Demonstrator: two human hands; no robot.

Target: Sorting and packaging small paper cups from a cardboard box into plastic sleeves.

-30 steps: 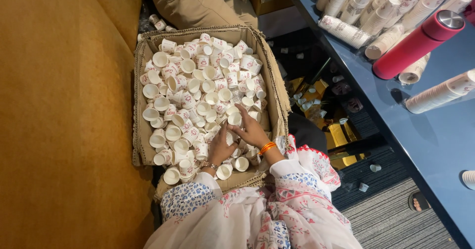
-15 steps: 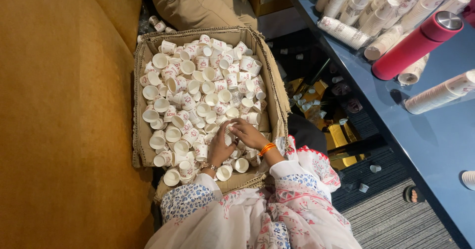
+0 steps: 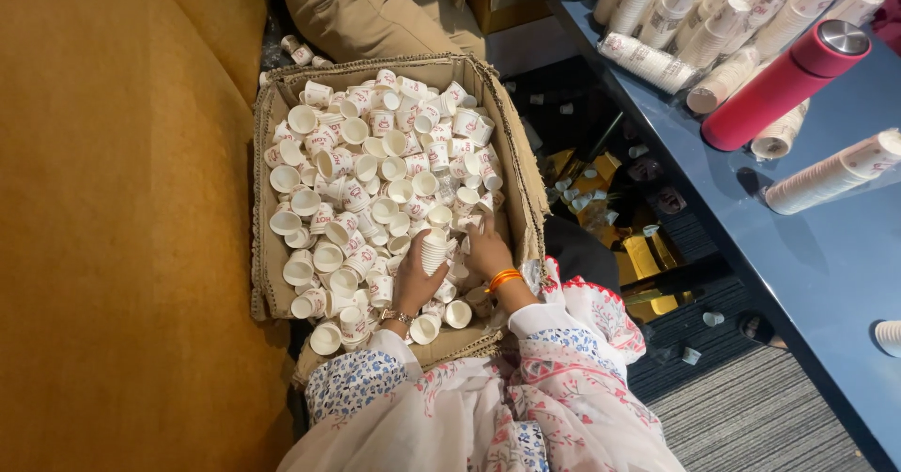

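A cardboard box [image 3: 267, 284] lies open in front of me, filled with several loose small white paper cups [image 3: 375, 167] with red print. My left hand [image 3: 415, 282] grips a short stack of nested cups [image 3: 434, 251] upright over the box's near part. My right hand [image 3: 488, 247], with an orange bangle at the wrist, reaches down among the loose cups at the box's right side, fingers curled; whether it grips a cup is hidden. Both sleeves are white with floral print.
A mustard sofa [image 3: 113, 219] runs along the left. A blue table [image 3: 826, 247] at the right carries a red flask [image 3: 784, 83] and several long stacks of cups [image 3: 713, 22]. A tan cushion [image 3: 375, 7] lies behind the box. Stray cups dot the dark floor [image 3: 657, 275].
My right hand has moved from the cup stack down to the right side of the box. My left hand still holds the stack, now slightly higher.
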